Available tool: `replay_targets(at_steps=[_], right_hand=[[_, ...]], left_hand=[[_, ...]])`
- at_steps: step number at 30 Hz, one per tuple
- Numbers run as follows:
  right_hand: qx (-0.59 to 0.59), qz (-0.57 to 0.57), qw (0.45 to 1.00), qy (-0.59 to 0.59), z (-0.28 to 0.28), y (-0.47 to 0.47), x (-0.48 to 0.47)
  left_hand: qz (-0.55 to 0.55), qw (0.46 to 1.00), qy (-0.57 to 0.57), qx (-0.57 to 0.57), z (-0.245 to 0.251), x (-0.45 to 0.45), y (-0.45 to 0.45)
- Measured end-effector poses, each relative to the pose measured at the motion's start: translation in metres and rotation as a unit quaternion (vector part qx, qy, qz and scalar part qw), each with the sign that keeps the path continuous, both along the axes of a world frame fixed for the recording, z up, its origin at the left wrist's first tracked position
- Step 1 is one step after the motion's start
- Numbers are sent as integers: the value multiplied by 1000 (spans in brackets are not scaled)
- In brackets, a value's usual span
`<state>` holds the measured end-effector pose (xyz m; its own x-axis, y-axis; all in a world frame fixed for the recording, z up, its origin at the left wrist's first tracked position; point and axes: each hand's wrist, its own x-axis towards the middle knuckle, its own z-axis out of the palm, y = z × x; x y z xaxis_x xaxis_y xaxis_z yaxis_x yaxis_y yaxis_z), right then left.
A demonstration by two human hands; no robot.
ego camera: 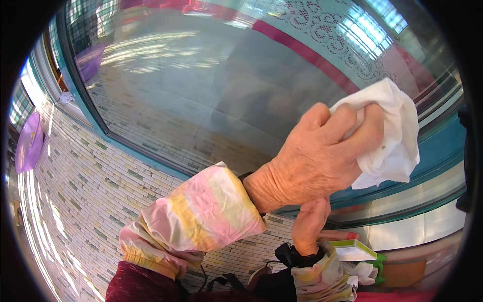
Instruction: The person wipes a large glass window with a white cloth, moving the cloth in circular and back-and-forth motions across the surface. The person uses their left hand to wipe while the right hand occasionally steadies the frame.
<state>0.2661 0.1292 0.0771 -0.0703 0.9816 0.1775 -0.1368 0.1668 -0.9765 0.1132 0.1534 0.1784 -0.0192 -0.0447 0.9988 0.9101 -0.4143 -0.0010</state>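
Note:
My left hand reaches across to the right, with its fingers bent around a crumpled white cloth. The cloth is over the lower right part of a large glass pane in a teal frame; whether it touches the glass is hard to tell. Below the left wrist is my right hand, its fingers partly hidden behind the left hand, so its grip cannot be made out. Both forearms wear pink, yellow and white patterned sleeve covers. Reflections and hazy marks show on the glass, with a lace-patterned curtain visible there.
A purple plastic basin stands at the far left on the mosaic-patterned tile floor. At the lower right are a green and white box, a green plastic object, crumpled white material and a brown panel.

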Motion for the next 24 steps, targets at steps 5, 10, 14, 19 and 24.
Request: replay_targets(at_steps=[5, 10, 14, 19, 24], right_hand=[[27, -143, 986, -79, -15, 6, 5], [67, 54, 996, -11, 15, 3, -4], [46, 41, 998, -20, 28, -2, -20], [57, 31, 997, -36, 23, -2, -29], [69, 41, 996, -43, 19, 0, -29]], left_hand=[[-45, 980, 151, -122, -49, -1, -13], [-7, 976, 156, -154, -86, -91, -46], [106, 977, -62, -173, -87, -157, -83], [48, 945, -266, -182, -105, -163, -90], [-85, 934, 44, -344, -146, -102, -75]])
